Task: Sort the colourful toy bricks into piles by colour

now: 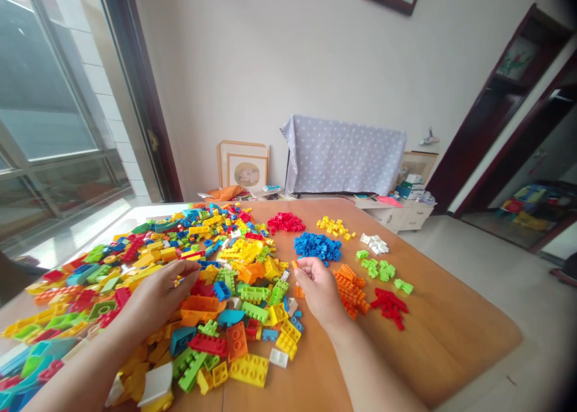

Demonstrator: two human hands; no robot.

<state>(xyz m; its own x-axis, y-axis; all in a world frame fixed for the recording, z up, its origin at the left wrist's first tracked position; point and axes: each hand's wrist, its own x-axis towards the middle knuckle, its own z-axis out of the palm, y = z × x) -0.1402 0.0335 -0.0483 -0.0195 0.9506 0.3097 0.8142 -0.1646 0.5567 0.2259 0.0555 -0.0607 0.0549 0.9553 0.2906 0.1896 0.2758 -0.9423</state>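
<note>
At the centre of the frame, the right hand (318,286) pinches a small orange brick (294,265) between thumb and forefinger. Left of centre, the left hand (167,287) is poised over the mixed heap (228,277), fingers bent; whether it grips a brick cannot be told.

The heap fills the lower left of the frame, its bricks in many colours and sizes. Just right of the right hand lies the orange pile (351,289). Above that hand is the blue pile (318,247); farther up are the red pile (286,222) and the yellow pile (334,227). Toward the right are the white pile (375,244), the green pile (381,270) and a group of longer red bricks (390,307). All rest on the table (446,334).

Step in hand, as judged from this layout: separating bricks by colour, with one orange unit picked. The next move calls for a short shift rightward and release at the orange pile, without disturbing the blue pile.

Beyond the table, a dotted cloth (347,154) hangs at upper centre.
</note>
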